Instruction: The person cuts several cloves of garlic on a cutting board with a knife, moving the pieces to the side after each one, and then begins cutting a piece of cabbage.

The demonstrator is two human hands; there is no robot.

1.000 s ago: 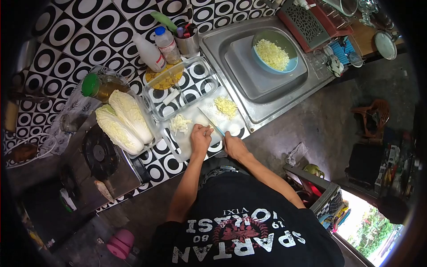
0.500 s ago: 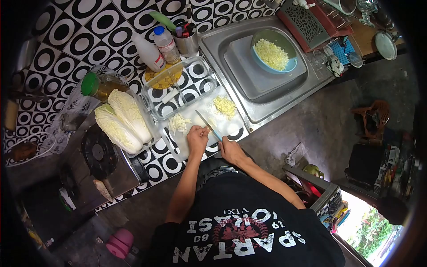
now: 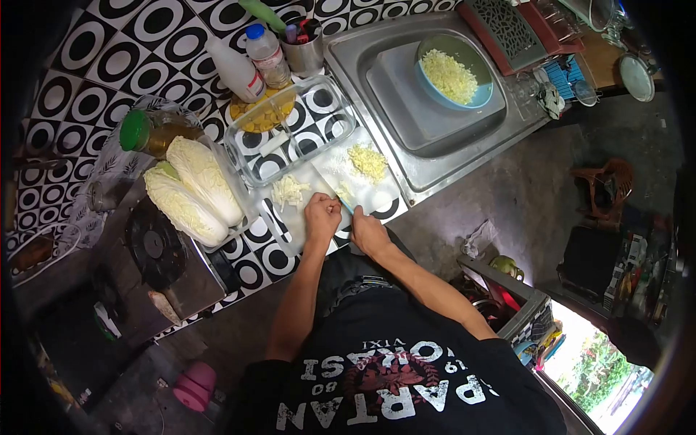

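My right hand (image 3: 368, 230) is wrapped round the handle of a knife (image 3: 344, 204), whose blade points up and left over a clear cutting board (image 3: 292, 235). Close to the blade, my left hand (image 3: 322, 214) has its fingers curled together on the board; what they hold is too small to make out. A pile of pale strips (image 3: 288, 191) lies on the board beyond my left hand. Finely chopped yellowish pieces (image 3: 367, 162) are heaped farther right, with a few bits by the blade.
Two cabbage halves (image 3: 206, 181) rest in a tray at the left, beside a stove (image 3: 154, 244). A divided clear container (image 3: 255, 176) stands behind the board. Bottles (image 3: 269, 56) are at the back. A blue bowl (image 3: 481, 98) of chopped pieces sits over the sink (image 3: 413, 190).
The view has shifted slightly. My right hand and the knife have moved a little left and nearer my left hand, and the blade now looks steeper.
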